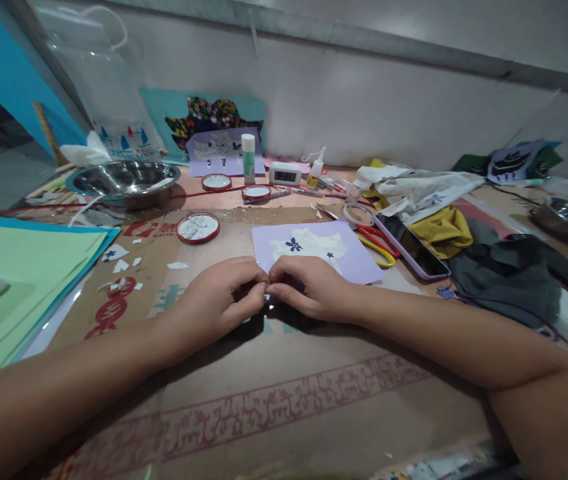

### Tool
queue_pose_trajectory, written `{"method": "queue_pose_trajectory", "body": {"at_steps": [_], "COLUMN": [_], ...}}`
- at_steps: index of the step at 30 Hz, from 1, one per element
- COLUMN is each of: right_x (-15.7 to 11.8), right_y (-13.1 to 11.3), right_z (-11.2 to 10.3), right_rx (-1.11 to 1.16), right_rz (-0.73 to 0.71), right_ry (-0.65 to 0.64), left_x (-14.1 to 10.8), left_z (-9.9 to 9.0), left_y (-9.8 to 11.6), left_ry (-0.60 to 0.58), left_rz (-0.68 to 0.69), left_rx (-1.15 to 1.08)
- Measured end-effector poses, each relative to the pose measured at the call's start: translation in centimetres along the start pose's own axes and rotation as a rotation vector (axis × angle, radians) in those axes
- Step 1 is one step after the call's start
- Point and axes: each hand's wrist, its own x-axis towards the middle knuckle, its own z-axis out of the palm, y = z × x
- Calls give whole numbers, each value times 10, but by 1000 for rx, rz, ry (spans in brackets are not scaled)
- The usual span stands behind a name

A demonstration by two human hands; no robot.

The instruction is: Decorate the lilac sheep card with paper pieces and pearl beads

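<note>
My left hand (229, 290) and my right hand (311, 287) meet at their fingertips over the middle of the table. Both are pinched closed, and whatever sits between the fingers is too small to make out. Just below the fingertips show a few tiny white bits (270, 307). Right behind my hands lies a lilac card (364, 263) bearing a white cut-out shape (314, 241) with dark blue flowers. My right wrist covers part of the card's near edge. Farther back on the left is a red-rimmed lid (198, 227) with white beads or bits in it.
A steel bowl (124, 183), glue stick (248, 159), small digital display (285, 174) and glue bottle (316, 170) stand at the back. Scissors with yellow handles (381, 253), a phone (411, 247) and cloth scraps (444, 233) lie right. Green paper sheets (24, 267) and white scraps (121, 266) lie left.
</note>
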Motion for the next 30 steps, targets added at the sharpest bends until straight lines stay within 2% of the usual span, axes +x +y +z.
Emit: {"method": "queue_pose_trajectory", "body": {"at_steps": [5, 12, 21, 30], "right_x": [0, 1, -1, -2], "right_y": [-2, -2, 0, 1], "right_z": [0, 0, 0, -1], "right_rx": [-12, 27, 76, 26], "right_rz": [-20, 25, 44, 33], "right_ry": [-15, 18, 107, 151], "left_x": [1, 0, 0, -1], "left_z": [0, 1, 0, -3], "left_y": [0, -1, -2, -7], "left_ry": [11, 13, 20, 72], "left_rz": [10, -87, -49, -45], "left_rx": [8, -57, -70, -128]}}
